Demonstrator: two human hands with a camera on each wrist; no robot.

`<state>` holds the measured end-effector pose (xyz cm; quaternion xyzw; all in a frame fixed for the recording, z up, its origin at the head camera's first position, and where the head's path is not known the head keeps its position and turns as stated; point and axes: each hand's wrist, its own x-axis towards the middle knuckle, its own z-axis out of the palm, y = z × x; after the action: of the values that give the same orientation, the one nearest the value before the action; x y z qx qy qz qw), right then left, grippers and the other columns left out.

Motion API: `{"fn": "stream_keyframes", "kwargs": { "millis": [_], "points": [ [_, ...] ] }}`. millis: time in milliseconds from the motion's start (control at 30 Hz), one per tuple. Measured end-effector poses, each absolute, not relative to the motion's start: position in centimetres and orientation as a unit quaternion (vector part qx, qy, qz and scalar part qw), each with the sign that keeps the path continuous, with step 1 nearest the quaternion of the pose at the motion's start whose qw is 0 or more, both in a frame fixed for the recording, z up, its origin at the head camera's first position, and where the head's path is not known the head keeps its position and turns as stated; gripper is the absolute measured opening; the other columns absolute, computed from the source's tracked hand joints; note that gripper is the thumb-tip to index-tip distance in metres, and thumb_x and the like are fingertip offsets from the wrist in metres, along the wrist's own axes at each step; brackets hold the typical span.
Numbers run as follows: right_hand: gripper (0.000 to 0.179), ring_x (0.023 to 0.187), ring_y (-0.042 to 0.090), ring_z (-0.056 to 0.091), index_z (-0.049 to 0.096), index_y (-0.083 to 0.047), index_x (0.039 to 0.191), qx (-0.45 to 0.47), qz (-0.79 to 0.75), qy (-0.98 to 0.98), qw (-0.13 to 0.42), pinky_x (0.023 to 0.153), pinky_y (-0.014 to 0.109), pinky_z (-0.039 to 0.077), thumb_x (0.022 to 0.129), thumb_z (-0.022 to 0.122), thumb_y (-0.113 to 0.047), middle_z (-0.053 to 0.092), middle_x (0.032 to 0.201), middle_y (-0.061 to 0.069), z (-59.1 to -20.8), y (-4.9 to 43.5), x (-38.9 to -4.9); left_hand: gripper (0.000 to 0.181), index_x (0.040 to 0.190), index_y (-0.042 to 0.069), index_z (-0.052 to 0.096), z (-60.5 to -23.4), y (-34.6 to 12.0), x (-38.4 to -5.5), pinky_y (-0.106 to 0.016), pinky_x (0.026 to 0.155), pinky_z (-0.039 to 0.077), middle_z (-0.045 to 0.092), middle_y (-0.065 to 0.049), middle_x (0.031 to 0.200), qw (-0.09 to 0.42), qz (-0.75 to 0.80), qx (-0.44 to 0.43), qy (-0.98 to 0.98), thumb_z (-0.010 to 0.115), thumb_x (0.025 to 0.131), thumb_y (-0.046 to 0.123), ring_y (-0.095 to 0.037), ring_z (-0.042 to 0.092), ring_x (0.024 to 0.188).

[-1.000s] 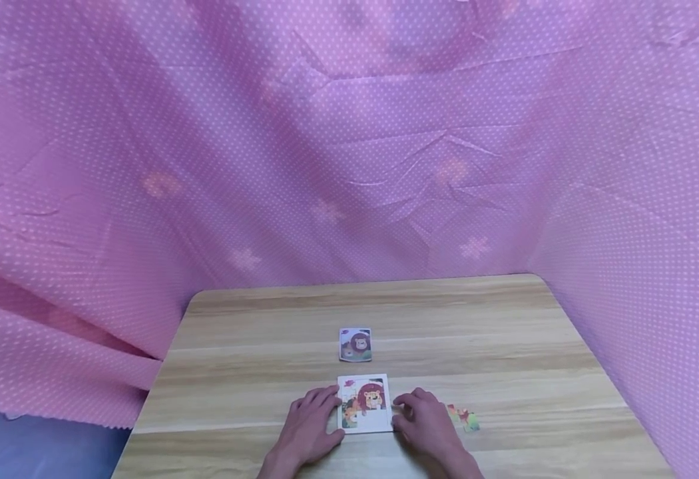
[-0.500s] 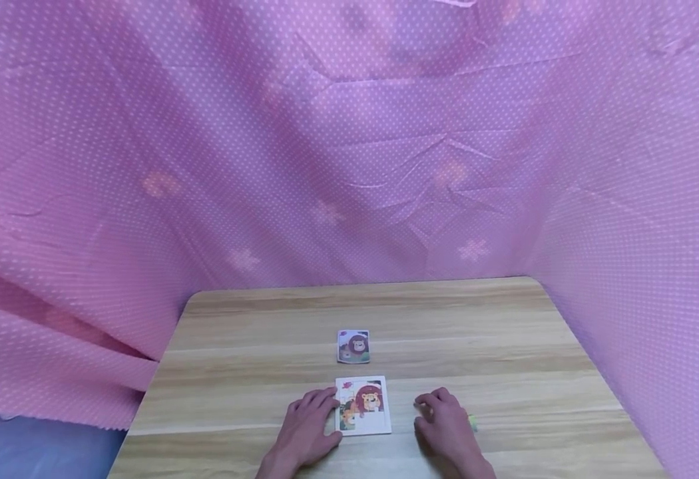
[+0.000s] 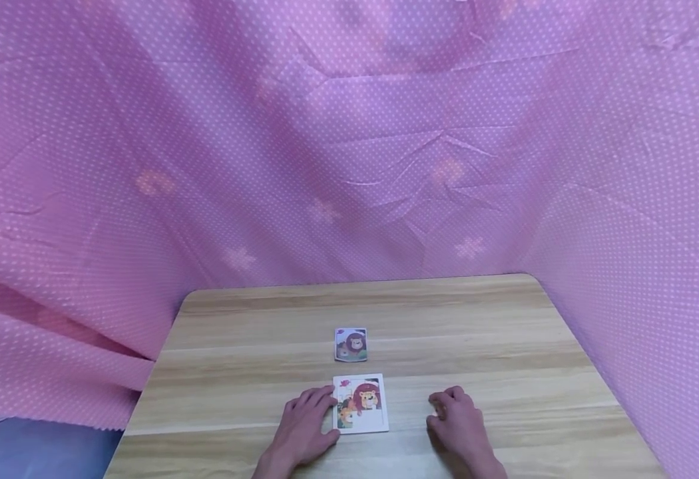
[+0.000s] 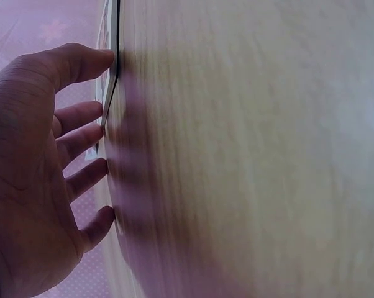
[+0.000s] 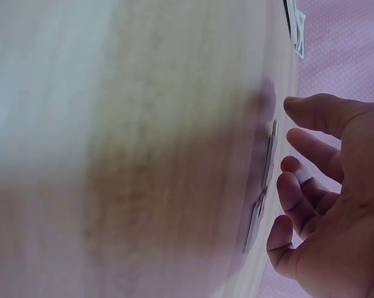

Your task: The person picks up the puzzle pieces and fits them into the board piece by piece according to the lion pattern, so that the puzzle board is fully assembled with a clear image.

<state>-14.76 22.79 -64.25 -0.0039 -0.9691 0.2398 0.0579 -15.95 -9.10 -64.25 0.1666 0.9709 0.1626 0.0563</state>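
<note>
A square puzzle board with a lion picture and a white frame lies near the front of the table. Part of its lower right shows plain white. My left hand rests at the board's left side, thumb by the lower corner and fingers spread along the edge. In the left wrist view the thumb touches the board's rim. Off to the right, my right hand hovers with loosely bent fingers and holds nothing. Below it, loose puzzle pieces lie on the table in the right wrist view; the hand hides them from the head view.
Behind the board lies a small picture card with the same lion scene. The wooden table has rounded far corners. Pink dotted cloth hangs at the back and both sides.
My right hand has left the board's right edge and moved right, over the loose pieces, which it now covers. The left hand stays at the board's left side.
</note>
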Motion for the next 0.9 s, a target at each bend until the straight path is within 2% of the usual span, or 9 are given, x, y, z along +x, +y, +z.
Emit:
{"fn": "stream_keyframes", "kwargs": {
  "millis": [233,467,700,900],
  "points": [
    [0.036,0.095,0.024,0.057,0.073,-0.016,0.104,-0.018,0.219,-0.975,0.043,0.075,0.049,0.048,0.069,0.078,-0.022,0.058,0.101,0.002,-64.2,23.5,-14.4,0.054,0.125,0.024,0.059,-64.4,-9.2,-16.0,-0.060,0.101,0.037,0.046,0.002,0.147,0.052,0.163,0.170,0.971,0.066,0.078,0.050,-0.027,0.042,0.133],
    [0.033,0.097,0.025,0.058,0.073,-0.018,0.102,-0.020,0.216,-0.976,0.032,0.069,0.047,0.046,0.069,0.078,-0.021,0.060,0.101,0.000,-64.1,24.0,-14.3,0.055,0.126,0.025,0.059,-64.6,-9.4,-16.1,-0.059,0.101,0.037,0.046,0.003,0.148,0.048,0.157,0.170,0.972,0.065,0.079,0.051,-0.027,0.042,0.134],
    [0.037,0.088,0.021,0.060,0.073,-0.015,0.101,-0.025,0.247,-0.968,0.026,0.067,0.043,0.045,0.065,0.084,-0.021,0.062,0.095,0.003,-63.6,24.6,-14.6,0.054,0.125,0.024,0.059,-64.5,-9.2,-16.2,-0.060,0.101,0.037,0.046,0.003,0.147,0.053,0.158,0.169,0.972,0.066,0.078,0.050,-0.027,0.042,0.133],
    [0.031,0.076,0.012,0.052,0.074,-0.015,0.091,-0.032,0.274,-0.961,0.011,0.065,0.034,0.044,0.064,0.086,-0.019,0.057,0.084,0.000,-63.3,24.8,-14.9,0.054,0.125,0.024,0.059,-64.5,-9.2,-16.1,-0.059,0.100,0.037,0.047,0.003,0.147,0.048,0.159,0.169,0.972,0.066,0.078,0.050,-0.027,0.042,0.133]
  ]
}}
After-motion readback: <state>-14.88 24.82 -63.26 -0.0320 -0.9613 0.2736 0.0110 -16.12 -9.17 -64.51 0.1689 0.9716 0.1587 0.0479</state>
